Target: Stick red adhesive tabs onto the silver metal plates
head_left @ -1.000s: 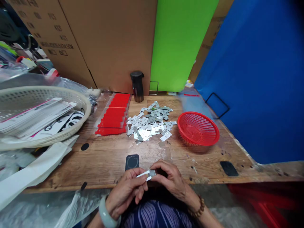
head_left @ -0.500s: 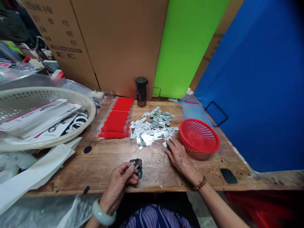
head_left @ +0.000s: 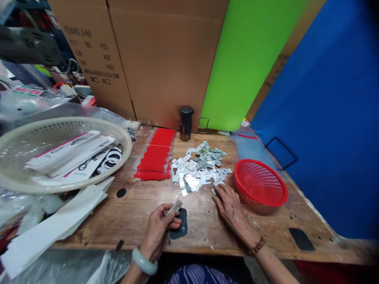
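Observation:
My left hand is closed in a pinch on a small silver metal plate, held just above a dark round-marked pad near the table's front edge. My right hand lies on the wooden table with its fingertips touching the near edge of a pile of small metal plates; the fingers are pressed on a plate there. A red plastic basket stands just right of that hand.
Red plastic strips lie left of the pile, a black cup behind it. A large cream basket with packaged cards fills the left. Cardboard, green and blue panels wall the back and right. A black pad lies front right.
A second ago both hands held one plate together near my lap. My right hand let go and reached forward to the pile's edge; my left hand kept the plate.

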Demonstrator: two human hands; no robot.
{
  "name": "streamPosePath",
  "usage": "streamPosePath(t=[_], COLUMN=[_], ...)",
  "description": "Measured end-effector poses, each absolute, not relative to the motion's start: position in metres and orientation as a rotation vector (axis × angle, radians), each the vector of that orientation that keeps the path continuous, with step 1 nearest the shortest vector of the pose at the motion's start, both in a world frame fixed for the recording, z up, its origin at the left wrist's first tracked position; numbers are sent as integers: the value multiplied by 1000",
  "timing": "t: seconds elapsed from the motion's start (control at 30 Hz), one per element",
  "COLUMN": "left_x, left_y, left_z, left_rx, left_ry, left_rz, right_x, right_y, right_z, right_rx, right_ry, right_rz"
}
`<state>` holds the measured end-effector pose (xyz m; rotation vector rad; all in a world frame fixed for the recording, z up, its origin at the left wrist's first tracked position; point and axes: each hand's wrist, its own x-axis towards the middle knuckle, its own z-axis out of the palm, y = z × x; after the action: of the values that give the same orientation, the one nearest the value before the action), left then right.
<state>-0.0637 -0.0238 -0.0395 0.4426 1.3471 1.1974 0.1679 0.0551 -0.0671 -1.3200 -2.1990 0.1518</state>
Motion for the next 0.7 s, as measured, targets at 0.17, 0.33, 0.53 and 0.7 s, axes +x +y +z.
streamPosePath(t=[0.17, 0.33, 0.53, 0.7], left_x=[-71, -88, -102, -99], left_y=[-24, -25, -32, -38], left_z=[-43, -48, -52, -60], left_rx=[486, 519, 575, 704], left_ry=[1376, 1442, 1603, 1651], left_rz=[1241, 1298, 1375, 1337], right_x=[158, 112, 9, -49], right_y=[78, 94, 118, 144], right_z=[-66, -42, -29, -42], right_rx=[-1401, -1259, -923, -866], right_ry=[-2208, -2212, -2394, -2502], right_rz=[127, 233, 496, 464])
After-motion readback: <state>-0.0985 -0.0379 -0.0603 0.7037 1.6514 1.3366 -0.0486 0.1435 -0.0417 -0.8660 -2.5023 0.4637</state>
